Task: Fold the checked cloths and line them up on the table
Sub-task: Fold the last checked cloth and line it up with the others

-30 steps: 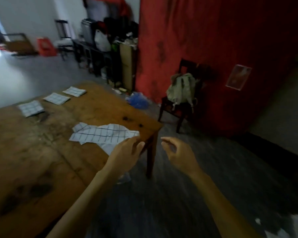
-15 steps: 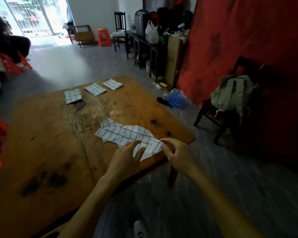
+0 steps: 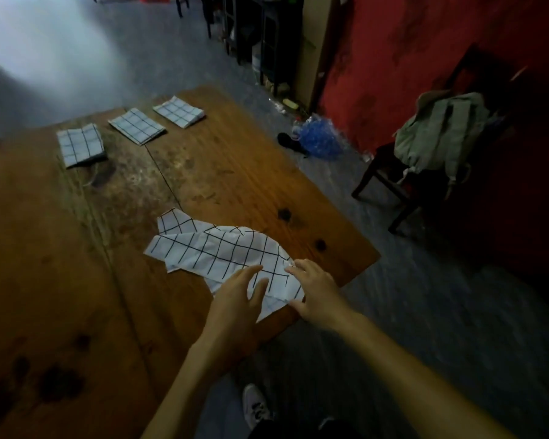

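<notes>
A crumpled white cloth with a black check lies unfolded near the front right corner of the wooden table. My left hand lies on its near end with fingers spread and fairly straight. My right hand rests on the cloth's right end by the table edge, fingers extended. Three folded checked cloths sit in a row at the far side: the left one, the middle one and the right one.
A dark chair with a green backpack stands to the right against a red curtain. A blue plastic bag lies on the floor beyond the table. Dark shelving stands at the back. My white shoe shows below.
Both hands have come down from above the table's edge onto the near end of the unfolded cloth. The view has swung left and tilted down toward the table.
</notes>
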Motion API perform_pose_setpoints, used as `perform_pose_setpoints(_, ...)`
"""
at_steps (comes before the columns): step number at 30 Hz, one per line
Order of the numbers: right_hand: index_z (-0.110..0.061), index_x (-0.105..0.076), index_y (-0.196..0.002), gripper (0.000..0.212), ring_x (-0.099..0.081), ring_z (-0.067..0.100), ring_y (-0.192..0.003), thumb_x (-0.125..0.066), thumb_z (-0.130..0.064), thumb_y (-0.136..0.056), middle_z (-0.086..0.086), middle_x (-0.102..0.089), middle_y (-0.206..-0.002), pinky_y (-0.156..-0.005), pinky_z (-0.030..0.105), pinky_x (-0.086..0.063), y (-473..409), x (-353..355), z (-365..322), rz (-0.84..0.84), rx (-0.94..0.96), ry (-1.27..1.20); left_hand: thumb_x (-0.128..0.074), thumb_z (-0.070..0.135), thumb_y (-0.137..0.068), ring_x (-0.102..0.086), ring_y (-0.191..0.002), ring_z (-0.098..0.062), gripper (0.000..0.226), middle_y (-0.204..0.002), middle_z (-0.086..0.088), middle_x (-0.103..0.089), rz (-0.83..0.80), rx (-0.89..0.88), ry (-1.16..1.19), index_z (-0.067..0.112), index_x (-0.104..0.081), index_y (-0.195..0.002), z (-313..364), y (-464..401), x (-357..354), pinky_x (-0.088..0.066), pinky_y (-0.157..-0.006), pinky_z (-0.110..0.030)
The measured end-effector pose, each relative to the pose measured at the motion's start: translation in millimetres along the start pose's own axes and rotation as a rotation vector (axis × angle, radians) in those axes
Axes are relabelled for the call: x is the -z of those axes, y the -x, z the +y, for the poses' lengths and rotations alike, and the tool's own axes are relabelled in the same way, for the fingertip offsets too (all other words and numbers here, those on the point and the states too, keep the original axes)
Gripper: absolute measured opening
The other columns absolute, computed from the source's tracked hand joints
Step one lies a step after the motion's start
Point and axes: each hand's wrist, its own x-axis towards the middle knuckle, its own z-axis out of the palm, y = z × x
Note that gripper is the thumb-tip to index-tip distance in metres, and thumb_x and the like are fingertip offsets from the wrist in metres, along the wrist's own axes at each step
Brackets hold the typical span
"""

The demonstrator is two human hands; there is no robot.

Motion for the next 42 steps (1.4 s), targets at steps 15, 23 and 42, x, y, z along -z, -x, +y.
perform_pose_setpoints(15,-0.023,-0.064,-0.1,0.01,-0.06,0.011,-0.09,-0.058,-0.024,-0.092,-0.003,-0.065,-0.1,-0.081,0.03,-0.053,-76.6,11.2,19.7,-0.009,0.072,-0.148,-0.046,0.04,-0.096,-0.044,-0.126,-0.011,0.043,-0.14,0.001,-0.049,0.102,0.15,-0.046,0.025,-0.045,-0.137,5.7,-29.2,-11.8,-0.035,-0.097,-0.02)
perform_pose_setpoints(23,-0.014,-0.063,-0.082,0.024,-0.066,0.013,-0.07,-0.052,-0.03,-0.097,0.002,-0.067,-0.077,-0.057,0.025,-0.054,-101.5,93.3,-11.2,-0.049,-0.067,-0.788,-0.051,0.068,-0.073,-0.04,-0.129,-0.011,0.088,-0.147,0.008,-0.035,0.224,0.24,0.067,0.031,-0.02,-0.147,66.6,-22.0,-7.6,-0.041,-0.104,-0.04)
perform_pose_setpoints(42,-0.028,-0.056,-0.122,0.045,-0.039,0.019,-0.134,-0.055,-0.053,-0.084,-0.004,-0.059,-0.128,-0.116,0.046,-0.004,-136.1,142.6,-60.8,0.186,0.817,0.238,-0.062,0.011,-0.087,-0.065,-0.086,-0.015,0.024,-0.099,0.003,-0.068,0.374,0.117,-0.595,0.023,-0.065,-0.107,69.7,-59.6,98.2,-0.053,-0.073,-0.03)
